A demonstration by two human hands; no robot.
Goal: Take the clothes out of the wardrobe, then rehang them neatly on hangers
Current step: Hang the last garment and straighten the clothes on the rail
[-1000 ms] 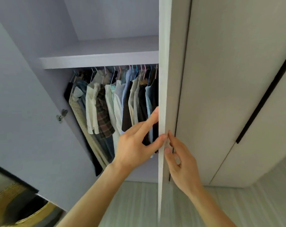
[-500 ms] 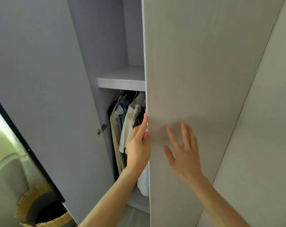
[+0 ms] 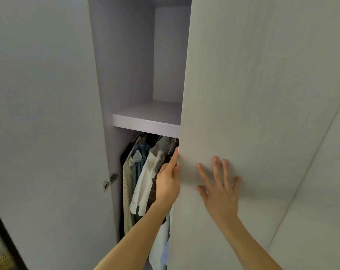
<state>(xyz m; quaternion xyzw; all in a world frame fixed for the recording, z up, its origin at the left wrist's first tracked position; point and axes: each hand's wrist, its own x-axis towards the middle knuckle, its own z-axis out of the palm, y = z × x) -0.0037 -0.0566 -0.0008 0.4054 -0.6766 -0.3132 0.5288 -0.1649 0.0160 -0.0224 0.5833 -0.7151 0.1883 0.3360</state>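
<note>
- Wardrobe door, centre-right: conceals most hanging clothes.
- Left hand, at door edge: far fingers hidden behind it.
- Woven basket, lower left corner: cropped by frame.
</note>
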